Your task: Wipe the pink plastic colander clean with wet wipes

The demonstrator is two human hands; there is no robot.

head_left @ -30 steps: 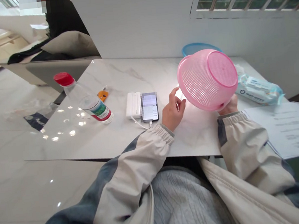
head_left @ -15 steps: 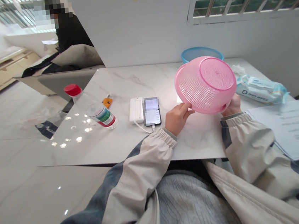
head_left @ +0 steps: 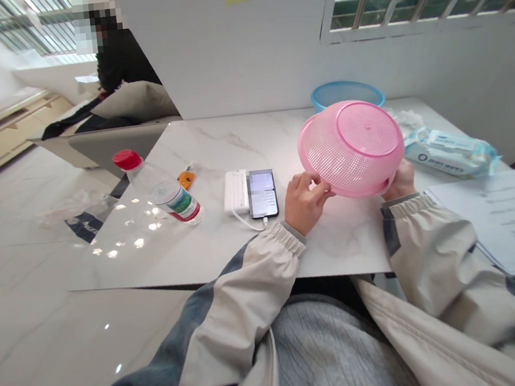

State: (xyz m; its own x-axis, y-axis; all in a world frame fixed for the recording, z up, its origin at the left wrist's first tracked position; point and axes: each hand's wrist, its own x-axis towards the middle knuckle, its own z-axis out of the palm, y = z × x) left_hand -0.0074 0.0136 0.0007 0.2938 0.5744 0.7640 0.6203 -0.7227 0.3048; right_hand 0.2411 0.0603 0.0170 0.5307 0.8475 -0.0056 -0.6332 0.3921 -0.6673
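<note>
head view, with twelve o'clock towards the far wall and bearings taken from the pink basket (head_left: 354,146): it is tipped over the surface (head_left: 246,262), mesh base up, rim slanting down at the left; whether it touches the surface i can't tell.

the left hand (head_left: 305,203) pinches the rim between seven and eight o'clock, thumb against fingers. the right hand (head_left: 400,180) grips the basket at four o'clock, its fingers hidden behind the mesh.

a second ago the left hand was off the rim, thumb and forefinger apart beside it; now it has taken hold. i judge that handling has gone from one hand to two, so the basket is steadier and its tilt easier to control.

a blue basket (head_left: 346,87) sits behind at twelve, a pack of wipes (head_left: 451,151) at three, papers (head_left: 512,215) at four. the phone (head_left: 264,201) lies at eight, just beside a white power bank (head_left: 236,190), and a bottle (head_left: 165,190) stands at nine.
</note>
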